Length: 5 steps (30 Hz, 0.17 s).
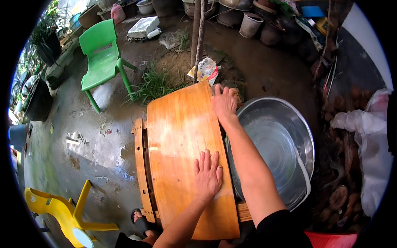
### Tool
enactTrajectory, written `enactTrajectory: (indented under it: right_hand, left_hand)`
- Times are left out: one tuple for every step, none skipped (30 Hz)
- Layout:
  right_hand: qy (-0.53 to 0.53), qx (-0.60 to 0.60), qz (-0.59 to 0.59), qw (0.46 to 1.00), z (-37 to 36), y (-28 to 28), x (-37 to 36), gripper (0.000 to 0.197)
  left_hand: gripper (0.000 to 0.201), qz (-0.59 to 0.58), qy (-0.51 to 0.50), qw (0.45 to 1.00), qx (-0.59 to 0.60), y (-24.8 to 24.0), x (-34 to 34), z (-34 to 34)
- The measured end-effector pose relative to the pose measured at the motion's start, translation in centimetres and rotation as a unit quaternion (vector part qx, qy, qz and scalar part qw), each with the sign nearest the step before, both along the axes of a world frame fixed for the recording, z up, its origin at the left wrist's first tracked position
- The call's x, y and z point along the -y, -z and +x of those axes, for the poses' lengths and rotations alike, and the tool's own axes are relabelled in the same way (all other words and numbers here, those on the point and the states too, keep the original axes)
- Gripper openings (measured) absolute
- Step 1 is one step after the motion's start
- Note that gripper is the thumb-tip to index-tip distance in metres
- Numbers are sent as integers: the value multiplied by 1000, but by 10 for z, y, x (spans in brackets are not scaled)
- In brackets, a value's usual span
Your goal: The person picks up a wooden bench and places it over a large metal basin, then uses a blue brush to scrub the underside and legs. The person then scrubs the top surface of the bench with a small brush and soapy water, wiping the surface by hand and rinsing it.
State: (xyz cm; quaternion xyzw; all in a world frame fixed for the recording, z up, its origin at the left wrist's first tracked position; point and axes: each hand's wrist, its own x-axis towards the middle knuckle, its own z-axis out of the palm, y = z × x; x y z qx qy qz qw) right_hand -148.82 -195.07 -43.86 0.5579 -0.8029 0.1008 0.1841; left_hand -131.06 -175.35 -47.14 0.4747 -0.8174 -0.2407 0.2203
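A varnished, orange-brown wooden board (182,136) with a curved far edge lies in front of me over a slatted wooden frame (143,165). My left hand (208,175) rests flat on the board's right half, palm down and fingers stretched out. Farther away, my right hand (224,102) grips the board's far right corner, its fingers bent at the edge and the fingertips partly hidden. Beneath my right forearm, close against the board, stands a wide metal basin (271,142) holding clear water, with a pale curved handle along its right side.
A green plastic chair (101,58) stands at the far left, and a yellow one (62,211) is at the near left. The concrete floor (95,149) looks wet. Pots (251,25) line the back. Plastic sheeting (372,136) hangs at right, with a red plastic item (331,239) nearby.
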Motion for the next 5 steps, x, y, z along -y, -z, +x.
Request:
enactTrajectory:
  right_hand:
    - [-24, -7, -25, 999, 6, 11, -13, 44]
    - [-69, 15, -25, 997, 23, 17, -31, 50]
    - [-113, 33, -27, 993, 31, 15, -48, 55]
    - [-141, 17, -14, 990, 18, 13, -62, 64]
    - [-165, 4, -1, 986, -1, 9, -75, 74]
  left_hand:
    - [50, -6, -1, 1000, 5, 2, 0, 2]
    - [50, -11, -16, 1000, 16, 8, 3, 11]
    - [50, -16, -29, 999, 23, 10, 5, 17]
    - [50, -12, -25, 999, 19, 10, 3, 15]
    - [50, -9, -17, 1000, 16, 11, 2, 12]
